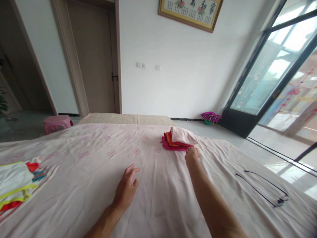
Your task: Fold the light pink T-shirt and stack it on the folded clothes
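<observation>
My left hand (128, 181) hovers or rests over the pink sheet left of centre, fingers apart and nothing in it. Farther forward and to the right, my right hand (193, 153) is at the near right corner of a small pile of folded clothes (174, 145). Its fingers look curled against that corner, though their tips are partly hidden. Magenta, red and orange layers make up the lower pile. A pale pink folded cloth (183, 135) lies on top, leaning over to the right.
The flower-patterned bed sheet (99, 168) spreads beneath everything. Colourful garments (19, 185) lie at the left edge. Black-framed glasses (278, 200) with open arms are at the right. Beyond the bed stand a pink stool (57, 123) and a purple flower pot (210, 117).
</observation>
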`<state>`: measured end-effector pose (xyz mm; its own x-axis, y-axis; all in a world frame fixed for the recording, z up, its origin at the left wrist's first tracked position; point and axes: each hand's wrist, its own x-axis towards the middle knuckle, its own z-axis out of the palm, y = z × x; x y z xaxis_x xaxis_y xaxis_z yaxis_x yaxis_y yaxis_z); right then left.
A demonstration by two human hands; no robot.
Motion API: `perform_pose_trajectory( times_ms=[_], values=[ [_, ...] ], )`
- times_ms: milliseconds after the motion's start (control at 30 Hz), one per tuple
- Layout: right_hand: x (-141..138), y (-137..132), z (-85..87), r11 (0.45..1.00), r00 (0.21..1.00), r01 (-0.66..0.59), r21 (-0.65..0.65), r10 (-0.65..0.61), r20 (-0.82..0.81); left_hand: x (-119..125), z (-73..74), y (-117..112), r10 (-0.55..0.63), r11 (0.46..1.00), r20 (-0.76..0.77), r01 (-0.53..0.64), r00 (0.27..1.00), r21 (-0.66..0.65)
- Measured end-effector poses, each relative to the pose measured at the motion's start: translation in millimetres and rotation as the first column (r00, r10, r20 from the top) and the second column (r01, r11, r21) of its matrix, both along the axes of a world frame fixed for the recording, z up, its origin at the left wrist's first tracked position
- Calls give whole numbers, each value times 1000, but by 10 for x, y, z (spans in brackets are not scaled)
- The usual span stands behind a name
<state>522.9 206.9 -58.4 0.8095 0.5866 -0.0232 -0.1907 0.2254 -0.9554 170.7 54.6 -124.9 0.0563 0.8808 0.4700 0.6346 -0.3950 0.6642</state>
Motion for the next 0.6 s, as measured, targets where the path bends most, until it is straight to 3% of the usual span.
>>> perform_pose_trajectory(
  times_ms=[100, 300, 467, 600],
  values=[
    [-184, -163, -97, 997, 995, -39, -72, 32, -95, 2, 31, -7, -10, 1000, -10, 10, 1000, -15],
    [-752, -506, -312, 955, 961, -271, -119, 260, -99, 3, 60, -33, -1, 1000, 25, 2, 1000, -11],
    [-997, -711, -526, 923, 900, -355, -145, 380, 213, -47, 54, -42, -22, 1000, 51, 23, 998, -7],
    [-991, -785, -609, 908, 781, -381, -176, 417, 465, -184, 134, 17, -28, 1000, 99, 27, 995, 11]
  ],
)
